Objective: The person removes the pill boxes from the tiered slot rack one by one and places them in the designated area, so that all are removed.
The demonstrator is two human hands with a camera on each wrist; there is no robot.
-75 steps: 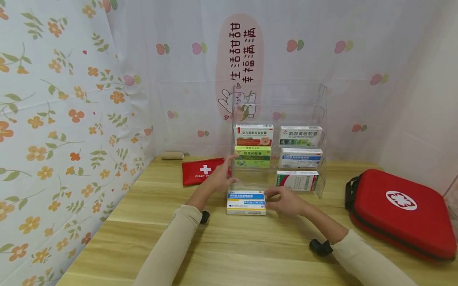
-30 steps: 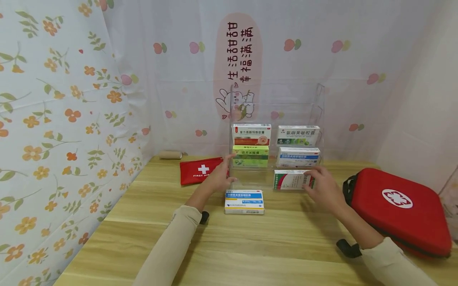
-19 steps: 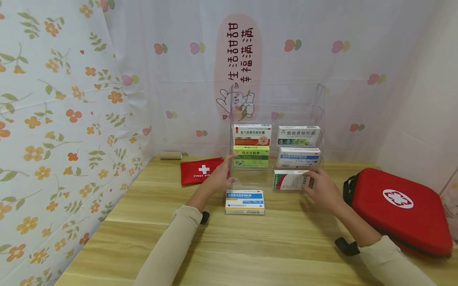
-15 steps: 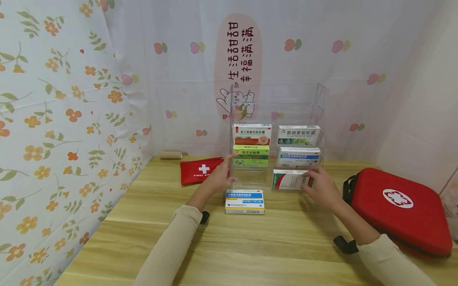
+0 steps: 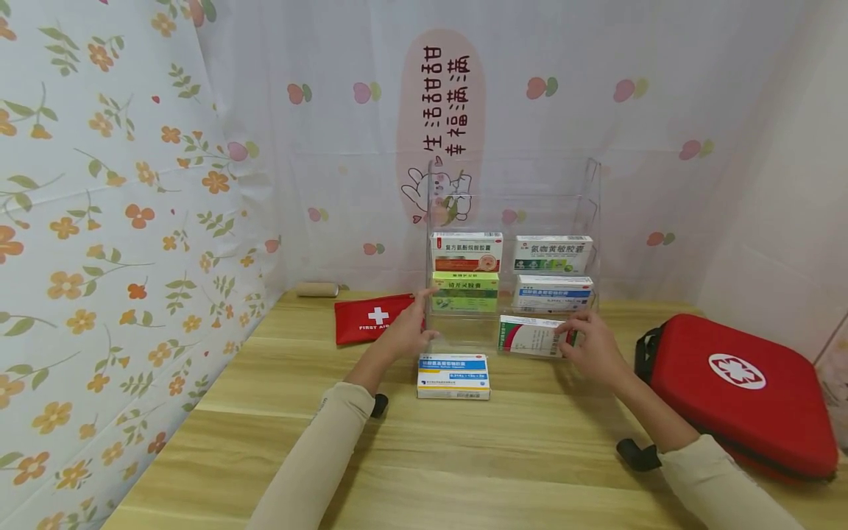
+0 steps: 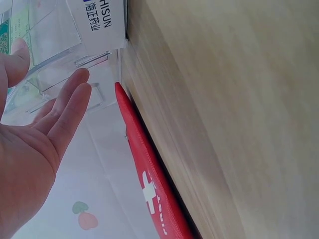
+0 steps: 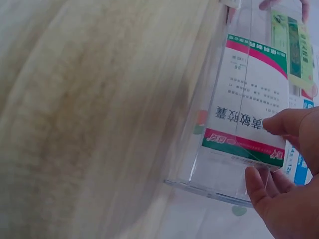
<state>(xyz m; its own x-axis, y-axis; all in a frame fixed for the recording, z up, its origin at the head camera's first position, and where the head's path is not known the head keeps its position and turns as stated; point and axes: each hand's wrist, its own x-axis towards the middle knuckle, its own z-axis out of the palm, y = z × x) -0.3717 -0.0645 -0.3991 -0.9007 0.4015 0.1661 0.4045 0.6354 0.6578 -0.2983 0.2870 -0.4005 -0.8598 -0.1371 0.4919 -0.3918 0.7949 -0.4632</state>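
In the head view my right hand (image 5: 592, 350) grips the right end of a white medicine box with red and green ends (image 5: 530, 335), in the lowest tier of a clear acrylic rack (image 5: 464, 333). The right wrist view shows a finger on that box's face (image 7: 244, 89) and the thumb near its end. My left hand (image 5: 400, 333), fingers extended, is at the rack's left side, holding nothing. A white-and-blue medicine box (image 5: 453, 377) lies flat on the table before the rack. Above stand a green box (image 5: 465, 293) and a second white-and-blue box (image 5: 554, 293).
The tier above holds a red-and-white box (image 5: 467, 252) and a white-and-green box (image 5: 553, 254). A red first aid pouch (image 5: 358, 320) lies left of the rack, near a tan cylinder (image 5: 318, 289). A large red case (image 5: 742, 397) sits at the right on the wooden table (image 5: 464, 464).
My right hand left the flat box and moved right to the box in the lowest tier. That box has since slid left and tilted slightly. My left hand has stayed at the rack.
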